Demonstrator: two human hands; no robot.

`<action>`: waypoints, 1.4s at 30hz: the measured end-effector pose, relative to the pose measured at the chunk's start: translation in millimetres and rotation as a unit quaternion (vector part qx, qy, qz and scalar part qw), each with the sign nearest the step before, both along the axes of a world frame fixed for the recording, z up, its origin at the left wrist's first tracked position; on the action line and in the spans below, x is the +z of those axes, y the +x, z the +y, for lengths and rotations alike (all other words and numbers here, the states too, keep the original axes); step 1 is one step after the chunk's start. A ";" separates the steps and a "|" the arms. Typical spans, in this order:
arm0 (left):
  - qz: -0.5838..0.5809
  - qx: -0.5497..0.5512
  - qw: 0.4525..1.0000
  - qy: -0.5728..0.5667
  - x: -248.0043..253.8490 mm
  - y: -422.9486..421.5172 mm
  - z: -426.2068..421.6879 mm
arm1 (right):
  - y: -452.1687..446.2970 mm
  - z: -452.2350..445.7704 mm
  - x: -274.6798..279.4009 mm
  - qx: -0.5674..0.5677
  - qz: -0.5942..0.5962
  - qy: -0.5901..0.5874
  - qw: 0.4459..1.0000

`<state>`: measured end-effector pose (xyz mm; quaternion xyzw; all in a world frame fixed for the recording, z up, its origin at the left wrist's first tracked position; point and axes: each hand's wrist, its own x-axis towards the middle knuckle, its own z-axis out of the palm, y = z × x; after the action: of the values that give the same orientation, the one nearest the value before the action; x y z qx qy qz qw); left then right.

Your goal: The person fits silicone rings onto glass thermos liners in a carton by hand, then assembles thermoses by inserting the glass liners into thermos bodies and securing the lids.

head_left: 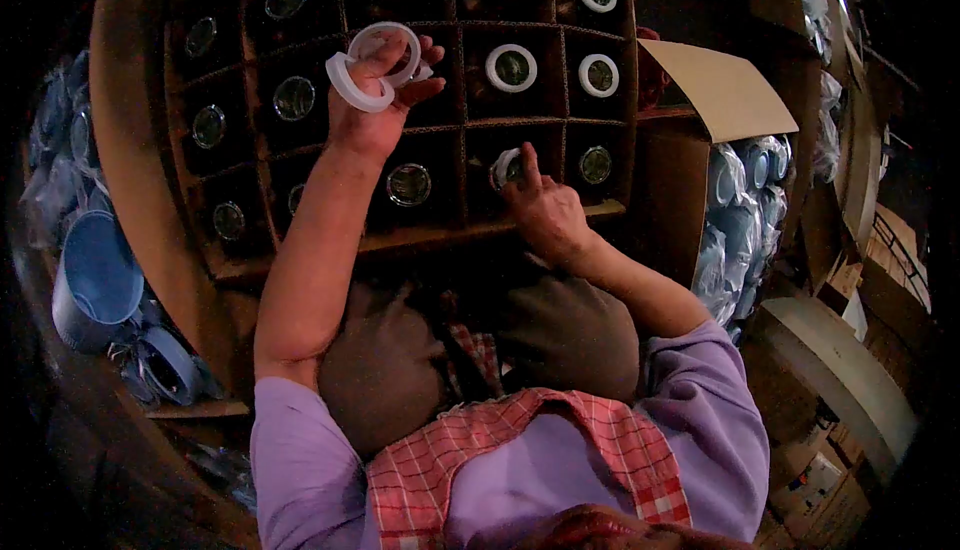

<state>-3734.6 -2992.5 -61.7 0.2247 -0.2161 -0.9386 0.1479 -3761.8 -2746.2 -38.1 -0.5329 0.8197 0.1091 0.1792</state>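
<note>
My left hand [375, 100] is closed around white plastic rings [362, 88], which loop over its fingers above the divided cardboard box [420, 240]. Lower and to the right, my right hand [545, 210] has its fingers at another white ring [506, 168], on the mouth of a glass container in a front compartment. The thumb side of that hand is partly hidden. White rings also sit on several glass containers at the right, such as one glass container [511, 68]. Those toward the left show bare rims, among them a glass container [408, 185].
Beside the box on the right stands an open carton [670, 190] with a raised flap [720, 90] and plastic-wrapped bluish items [745, 215]. More bluish cups or tubs [100, 270] are at the left, past a cardboard flap [140, 150]. A pale curved panel [835, 370] is at lower right.
</note>
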 end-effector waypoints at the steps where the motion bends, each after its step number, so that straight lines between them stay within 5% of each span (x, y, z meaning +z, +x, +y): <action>1: -0.001 0.000 1.000 0.000 0.0 0.0 0.2 | 0.9 -1.5 0.5 0.001 0.006 0.011 1.000; 7: -0.020 0.009 1.000 0.012 0.0 1.2 -1.0 | -0.2 -5.5 -1.4 0.034 0.015 -0.046 0.998; 13: 0.001 0.003 1.000 0.009 -4.4 6.6 -7.3 | 0.2 2.2 -7.6 0.050 0.013 0.034 0.998; 22: 0.016 -0.010 1.000 0.000 -6.2 6.1 -8.2 | -2.4 10.3 -17.1 0.053 -0.059 -0.129 0.989; 34: 0.015 -0.020 1.000 -0.004 24.6 6.1 9.5 | -9.2 -5.9 -9.9 -0.093 -0.101 -0.019 0.990; 40: 0.025 -0.111 0.994 0.003 30.8 28.5 31.8 | -23.7 11.6 27.6 -0.186 -0.124 -0.414 0.883; 41: 0.037 -0.135 0.990 -0.011 31.0 26.0 37.9 | -16.7 0.6 48.1 -0.410 -0.334 -0.342 0.777; 42: 0.051 -0.158 0.986 -0.026 33.8 21.4 43.1 | -16.7 -4.9 50.2 -0.444 -0.402 -0.352 0.719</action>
<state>-3713.3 -2949.5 -27.8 0.1356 -0.2650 -0.9546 0.0145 -3778.5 -2751.1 12.1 -0.1260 0.7926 -0.5041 0.3191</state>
